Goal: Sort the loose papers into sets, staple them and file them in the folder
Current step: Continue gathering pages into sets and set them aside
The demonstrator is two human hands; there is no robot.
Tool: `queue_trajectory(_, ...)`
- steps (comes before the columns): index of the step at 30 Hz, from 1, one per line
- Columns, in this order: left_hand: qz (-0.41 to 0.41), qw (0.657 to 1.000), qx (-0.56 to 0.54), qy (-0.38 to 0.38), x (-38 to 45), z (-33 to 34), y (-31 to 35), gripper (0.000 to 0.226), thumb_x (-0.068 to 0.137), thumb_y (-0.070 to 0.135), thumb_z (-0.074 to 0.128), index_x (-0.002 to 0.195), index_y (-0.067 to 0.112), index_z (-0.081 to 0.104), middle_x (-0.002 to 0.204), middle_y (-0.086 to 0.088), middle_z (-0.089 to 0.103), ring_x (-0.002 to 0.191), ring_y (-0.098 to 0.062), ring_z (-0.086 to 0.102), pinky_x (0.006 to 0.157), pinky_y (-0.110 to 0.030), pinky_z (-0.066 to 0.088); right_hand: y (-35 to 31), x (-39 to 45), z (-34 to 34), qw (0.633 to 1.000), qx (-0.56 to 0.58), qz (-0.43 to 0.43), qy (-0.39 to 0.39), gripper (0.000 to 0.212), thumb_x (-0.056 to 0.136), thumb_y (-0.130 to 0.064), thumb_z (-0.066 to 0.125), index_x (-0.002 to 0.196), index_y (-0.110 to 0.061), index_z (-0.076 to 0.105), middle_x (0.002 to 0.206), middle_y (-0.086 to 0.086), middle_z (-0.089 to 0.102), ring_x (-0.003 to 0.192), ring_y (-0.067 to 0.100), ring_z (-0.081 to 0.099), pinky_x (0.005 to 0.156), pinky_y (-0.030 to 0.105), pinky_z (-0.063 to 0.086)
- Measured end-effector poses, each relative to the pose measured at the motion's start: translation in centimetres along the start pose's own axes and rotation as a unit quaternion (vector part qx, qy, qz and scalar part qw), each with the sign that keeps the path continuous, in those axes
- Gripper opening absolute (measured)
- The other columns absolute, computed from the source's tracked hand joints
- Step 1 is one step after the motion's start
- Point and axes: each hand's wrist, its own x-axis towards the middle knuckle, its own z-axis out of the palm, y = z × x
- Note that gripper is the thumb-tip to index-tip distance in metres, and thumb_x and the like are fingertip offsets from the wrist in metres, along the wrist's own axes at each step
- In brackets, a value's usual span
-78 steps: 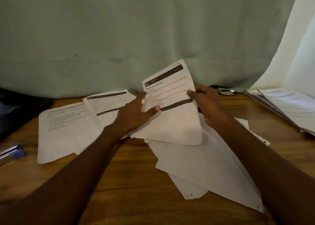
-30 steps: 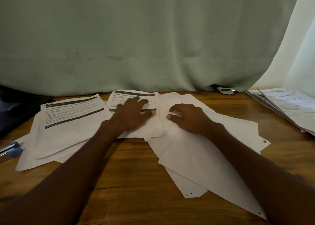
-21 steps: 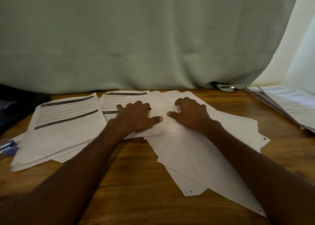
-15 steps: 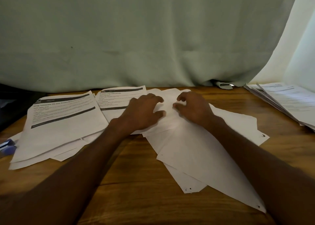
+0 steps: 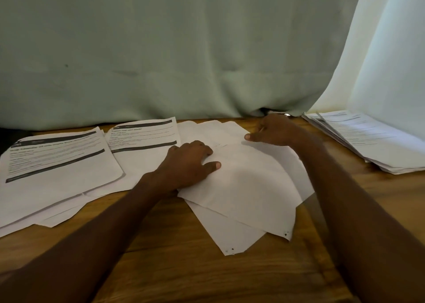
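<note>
Two piles of printed sheets lie face up at the left: one with dark bars [image 5: 57,162] and a smaller one [image 5: 142,139] beside it. A fanned pile of blank-side-up sheets [image 5: 248,187] with punched corners lies in the middle. My left hand [image 5: 188,162] rests on the left part of that pile, fingers bent and thumb flat on the paper. My right hand [image 5: 273,130] lies at the pile's far right edge, its thumb stretched out on the top sheet; its fingertips are hard to make out. No stapler or folder shows.
A thick stack of printed papers [image 5: 368,141] sits at the right back of the wooden table [image 5: 207,268]. A pale green curtain [image 5: 184,50] hangs along the back edge. A dark object [image 5: 9,132] lies at the far left.
The printed sheet I held up was laid on the left piles. Since then my right hand has slid right and back along the blank pile, while my left hand moved onto the blank sheets.
</note>
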Motion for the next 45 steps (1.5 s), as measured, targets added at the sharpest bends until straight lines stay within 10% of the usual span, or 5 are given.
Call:
queue_trajectory(4, -0.009, 0.998, -0.053, 0.027, -0.2, 0.1, -0.2, 0.054, 0.098, 0.067, 0.047, 0.137, 0.033, 0.057, 0.146, 0.012, 0.054, 0.133, -0.013, 0.05, 0.114, -0.048, 0.036, -0.4, -1.0, 0.4, 0.99, -0.049, 0.03, -0.126, 0.088, 0.072, -0.075, 0.074, 0.139, -0.021, 0.056, 0.141, -0.002, 0.053, 0.13, 0.022, 0.051, 0.101, 0.033, 0.041)
queue_trajectory(17, 0.096, 0.993, -0.054, -0.039, -1.6, -0.7, 3.7, 0.097, 0.079, 0.089, 0.047, 0.156, 0.032, 0.036, 0.165, 0.007, 0.033, 0.153, -0.014, 0.025, 0.123, -0.052, 0.019, -0.9, -0.1, 3.8, 0.987, -0.094, 0.123, 0.049, 0.075, 0.091, -0.07, 0.055, 0.139, -0.012, 0.056, 0.15, 0.02, 0.047, 0.139, 0.04, 0.041, 0.113, 0.055, 0.037)
queue_trajectory(27, 0.045, 0.989, -0.141, 0.027, -0.9, -0.1, 2.0, 0.067, 0.082, 0.065, 0.075, 0.138, 0.033, 0.056, 0.142, 0.014, 0.056, 0.13, -0.01, 0.049, 0.109, -0.034, 0.041, -3.7, -0.5, 2.0, 0.993, 0.051, -0.035, 0.104, 0.035, 0.092, -0.051, 0.069, 0.07, -0.025, 0.063, 0.081, -0.002, 0.067, 0.083, 0.021, 0.063, 0.064, 0.028, 0.041)
queue_trajectory(36, 0.002, 0.985, -0.126, 0.12, -0.5, -0.5, -0.2, 0.042, 0.095, 0.039, 0.071, 0.134, 0.025, 0.061, 0.139, 0.004, 0.059, 0.128, -0.018, 0.053, 0.11, -0.04, 0.04, -6.0, -2.8, 1.0, 0.929, -0.095, -0.12, -0.337, 0.13, 0.054, -0.084, 0.074, 0.16, -0.048, 0.008, 0.17, -0.014, 0.003, 0.156, 0.018, 0.011, 0.126, 0.044, 0.019)
queue_trajectory(45, -0.042, 0.956, -0.208, 0.202, -0.4, -1.3, -1.9, 0.028, 0.104, 0.037, 0.057, 0.122, 0.02, 0.07, 0.126, 0.005, 0.069, 0.119, -0.015, 0.06, 0.105, -0.037, 0.045, -5.2, -1.9, 1.3, 0.97, -0.042, -0.113, -0.213, 0.092, 0.066, -0.066, 0.085, 0.146, -0.043, 0.046, 0.152, -0.009, 0.042, 0.139, 0.018, 0.04, 0.112, 0.036, 0.036)
